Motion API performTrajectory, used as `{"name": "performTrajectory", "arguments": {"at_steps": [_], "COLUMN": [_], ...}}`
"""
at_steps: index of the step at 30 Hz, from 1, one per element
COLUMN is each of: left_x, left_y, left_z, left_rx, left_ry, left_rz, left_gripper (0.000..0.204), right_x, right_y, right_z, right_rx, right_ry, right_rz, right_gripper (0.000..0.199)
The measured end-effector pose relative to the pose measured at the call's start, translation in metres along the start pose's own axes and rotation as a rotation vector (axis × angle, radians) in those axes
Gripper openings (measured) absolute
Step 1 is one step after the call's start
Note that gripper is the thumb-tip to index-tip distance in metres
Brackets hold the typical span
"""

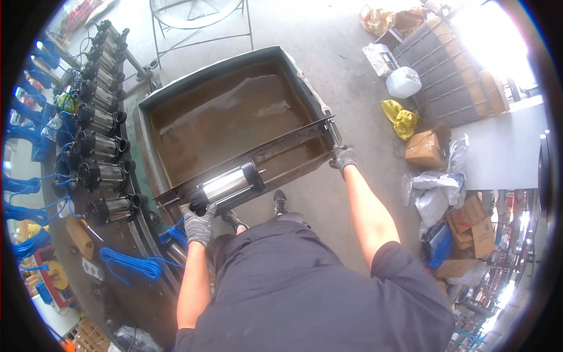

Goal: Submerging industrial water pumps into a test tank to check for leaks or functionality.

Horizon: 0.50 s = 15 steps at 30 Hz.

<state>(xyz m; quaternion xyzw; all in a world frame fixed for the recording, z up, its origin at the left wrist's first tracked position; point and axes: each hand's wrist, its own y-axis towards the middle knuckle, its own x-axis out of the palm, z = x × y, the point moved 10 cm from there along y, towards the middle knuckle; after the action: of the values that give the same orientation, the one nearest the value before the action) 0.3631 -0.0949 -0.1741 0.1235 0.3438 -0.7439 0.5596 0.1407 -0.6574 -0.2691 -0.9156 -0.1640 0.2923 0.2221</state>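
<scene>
My left hand (pixel 198 226), in a grey glove, is closed at the black left end of a pump (pixel 227 186) with a shiny metal barrel. The pump lies across the near side of a large tank (pixel 153 158) of brown water, beside a long dark metal bar (pixel 281 143) spanning it. At the tank's near right corner, my gloved right hand (pixel 343 159) is closed around a metal part by the rim, its exact kind hidden by the fingers. A short shaft sticks out of the pump's right end.
A row of similar pumps (pixel 98 145) with blue cables lines the bench at left. A coiled blue cable (pixel 130 264) lies nearer me. Beyond the tank stands a large fan (pixel 196 12). Cardboard boxes (pixel 424 149), a yellow bag (pixel 400 119) and a white jug (pixel 403 82) sit at right.
</scene>
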Motion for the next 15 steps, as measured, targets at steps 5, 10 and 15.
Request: {"name": "performTrajectory", "arguments": {"at_steps": [5, 10, 15], "left_x": [-0.001, 0.001, -0.002], "left_y": [0.004, 0.006, 0.006], "left_z": [-0.002, -0.003, -0.005], "left_rx": [0.001, 0.006, 0.018], "left_ry": [0.041, 0.054, 0.160], "left_rz": [0.041, 0.008, 0.049], "left_gripper": [0.074, 0.071, 0.086], "right_x": [0.014, 0.021, 0.062], "right_y": [-0.006, -0.040, -0.120], "right_z": [0.000, -0.032, -0.063], "right_rx": [-0.150, -0.113, -0.213], "right_ry": [0.087, 0.451, 0.236], "right_rz": [-0.027, -0.129, -0.574], "right_gripper": [0.027, 0.018, 0.017]}}
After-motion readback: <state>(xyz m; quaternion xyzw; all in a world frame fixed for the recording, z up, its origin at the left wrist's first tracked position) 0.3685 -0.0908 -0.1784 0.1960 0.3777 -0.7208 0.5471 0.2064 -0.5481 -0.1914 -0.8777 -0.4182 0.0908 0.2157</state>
